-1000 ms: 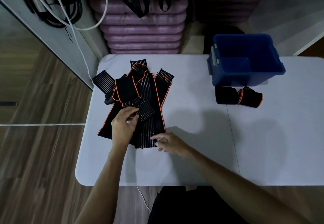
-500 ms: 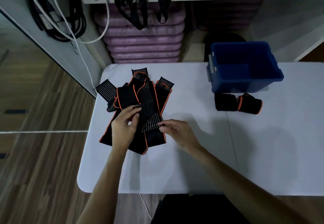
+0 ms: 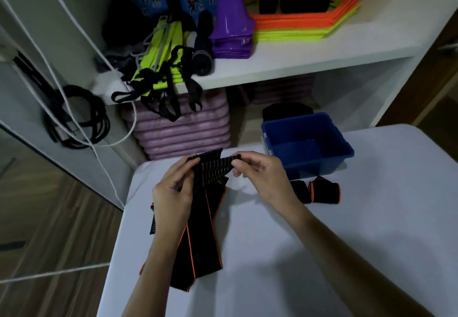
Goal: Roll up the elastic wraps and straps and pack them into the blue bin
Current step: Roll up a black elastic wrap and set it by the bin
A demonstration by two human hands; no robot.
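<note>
We pinch the ribbed end of a black elastic wrap [image 3: 208,192] between left hand [image 3: 173,192] and right hand [image 3: 260,178], lifted left of the blue bin [image 3: 307,143]; two rolled wraps [image 3: 319,192] lie before the bin.

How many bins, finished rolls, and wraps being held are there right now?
Blue bin: 1
Rolled wraps: 2
Held wrap: 1
Total: 4

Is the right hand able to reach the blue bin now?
Probably yes, once freed: the right hand grips the wrap beside the bin, with nothing between them.
</note>
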